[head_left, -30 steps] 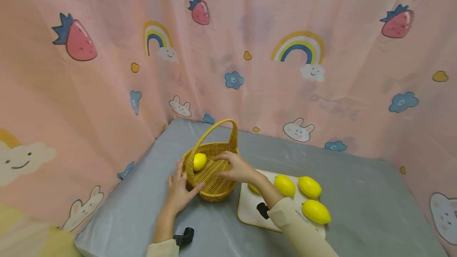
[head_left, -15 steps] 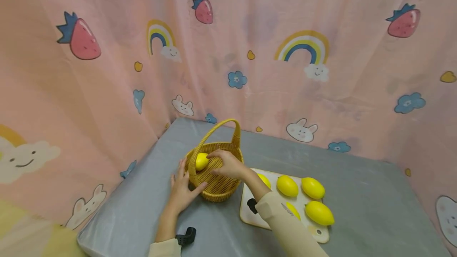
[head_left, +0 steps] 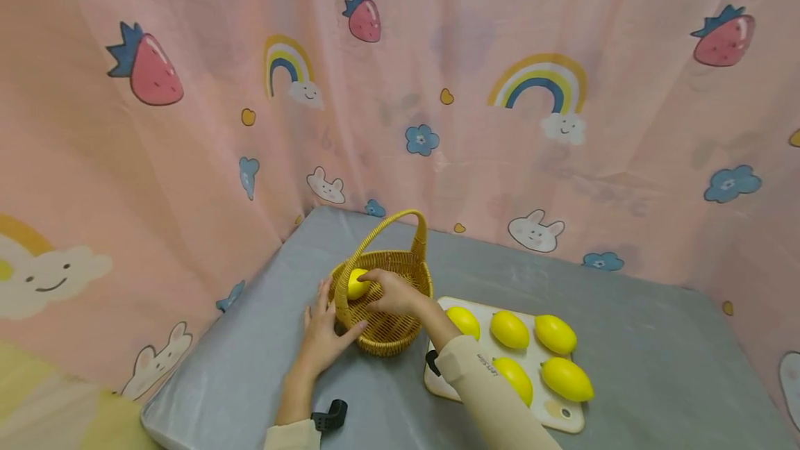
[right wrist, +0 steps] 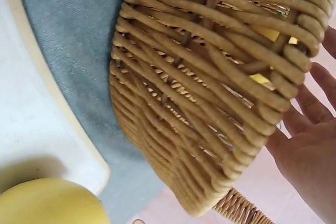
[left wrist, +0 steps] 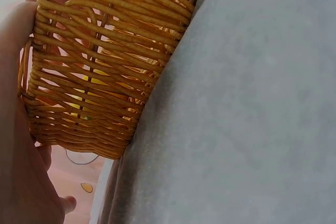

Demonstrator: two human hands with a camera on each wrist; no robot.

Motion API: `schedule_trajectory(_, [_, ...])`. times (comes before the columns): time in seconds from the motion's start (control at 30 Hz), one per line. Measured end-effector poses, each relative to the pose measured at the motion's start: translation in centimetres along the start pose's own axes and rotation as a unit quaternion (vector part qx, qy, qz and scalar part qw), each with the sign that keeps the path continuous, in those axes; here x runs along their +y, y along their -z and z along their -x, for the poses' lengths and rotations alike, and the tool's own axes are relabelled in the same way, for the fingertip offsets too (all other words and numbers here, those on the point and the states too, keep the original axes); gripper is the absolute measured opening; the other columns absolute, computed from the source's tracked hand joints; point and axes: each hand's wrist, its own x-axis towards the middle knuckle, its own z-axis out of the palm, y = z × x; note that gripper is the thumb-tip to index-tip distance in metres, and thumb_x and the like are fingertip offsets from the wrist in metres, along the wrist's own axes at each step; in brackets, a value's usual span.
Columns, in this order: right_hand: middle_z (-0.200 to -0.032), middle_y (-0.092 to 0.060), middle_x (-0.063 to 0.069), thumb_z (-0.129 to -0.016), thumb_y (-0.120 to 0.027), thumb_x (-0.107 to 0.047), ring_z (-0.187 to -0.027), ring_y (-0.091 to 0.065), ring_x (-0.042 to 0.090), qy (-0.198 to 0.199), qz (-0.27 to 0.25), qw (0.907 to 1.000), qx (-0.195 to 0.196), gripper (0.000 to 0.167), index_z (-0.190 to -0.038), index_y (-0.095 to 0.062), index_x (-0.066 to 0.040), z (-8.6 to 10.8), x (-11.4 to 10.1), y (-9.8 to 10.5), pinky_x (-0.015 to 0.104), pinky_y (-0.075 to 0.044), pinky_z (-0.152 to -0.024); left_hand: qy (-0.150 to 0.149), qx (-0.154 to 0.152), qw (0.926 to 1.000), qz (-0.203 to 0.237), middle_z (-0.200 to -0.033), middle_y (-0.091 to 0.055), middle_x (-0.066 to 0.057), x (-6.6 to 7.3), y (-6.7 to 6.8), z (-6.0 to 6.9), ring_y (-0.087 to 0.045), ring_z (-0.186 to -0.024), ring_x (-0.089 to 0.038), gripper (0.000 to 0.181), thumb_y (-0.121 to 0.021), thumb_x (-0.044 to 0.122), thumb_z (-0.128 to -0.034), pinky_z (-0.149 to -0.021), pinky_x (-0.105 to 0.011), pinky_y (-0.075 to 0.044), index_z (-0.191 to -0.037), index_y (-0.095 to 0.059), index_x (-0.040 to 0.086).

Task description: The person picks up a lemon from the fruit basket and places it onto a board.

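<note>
A yellow wicker basket (head_left: pixel 387 348) with a tall arched handle stands on the grey-covered table, one lemon (head_left: pixel 353 289) lying inside at its left. My left hand (head_left: pixel 320 340) rests against the basket's left side, fingers spread along the outer wall and thumb at the front rim. Over the right part of the basket reaches my right hand (head_left: pixel 398 297). Its forefinger touches the lemon, while the thumb stays apart from it. In the left wrist view the woven wall (left wrist: pixel 105 66) hides most of that lemon. The right wrist view shows the right hand (right wrist: pixel 312 145) beyond the rim, fingertips partly hidden.
Right of the basket lies a white board (head_left: pixel 439 382) with a hole at one corner, bearing several lemons (head_left: pixel 509 330). The right forearm passes over its left part. A pink patterned curtain (head_left: pixel 462 179) hangs behind and beside the table (head_left: pixel 637 346).
My right hand has moved left and deeper into the basket, from apart to touching the lemon. The left hand keeps its place on the basket. The view has shifted slightly.
</note>
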Motion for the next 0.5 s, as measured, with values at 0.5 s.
schedule_trajectory(0.5, [-0.146,-0.044,0.018,-0.087,-0.073,-0.003,-0.132,-0.045,0.036,-0.012,0.101,0.9945,-0.024,0.06,-0.144,-0.053,-0.006,-1.3,-0.6,-0.9,0.048,-0.044,-0.103,-0.005,0.007,1.0,0.001,-0.165,-0.011,-0.015,-0.1,-0.1,0.1,-0.009,-0.15,-0.044,0.078,-0.069,0.05,-0.089,-0.106,-0.077,-0.007,-0.152,-0.043,0.012])
